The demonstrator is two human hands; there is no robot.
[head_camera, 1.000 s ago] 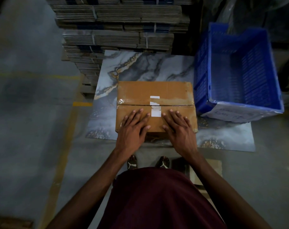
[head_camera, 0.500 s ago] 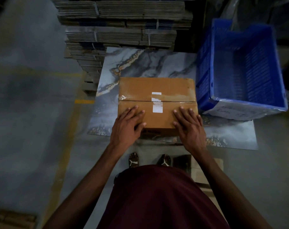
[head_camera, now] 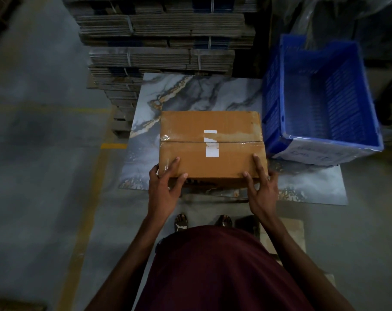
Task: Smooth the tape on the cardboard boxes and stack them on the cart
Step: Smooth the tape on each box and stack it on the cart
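Both arms reach forward and down from the bottom of the view to the near corners of the cardboard box [head_camera: 210,142]. The left hand [head_camera: 163,189] clasps the near left corner: its thumb lies along the near top edge, one finger rests on the lid, and another hooks round the left side. The right hand [head_camera: 261,189] mirrors it at the near right corner, with the thumb and a finger on the lid and the remaining fingers wrapped over the right edge. Both hands grip the box, then, rather than lying flat on it.

The box sits on the marble-patterned worktop [head_camera: 201,93], its clear tape [head_camera: 235,140] running along the centre seam under a white label [head_camera: 211,143]. Just to its right stands a blue crate [head_camera: 325,104] — very close, though in the dim light it is hard to say whether they touch. Bundled flat cardboard [head_camera: 161,57] is stacked behind the worktop.

A second ago both palms lay flat, side by side, on the near flap (fingers nearly at the seam); half a second ago they had slid apart — now they have reached the corners and curled over the edges. The box itself appears not to have shifted.
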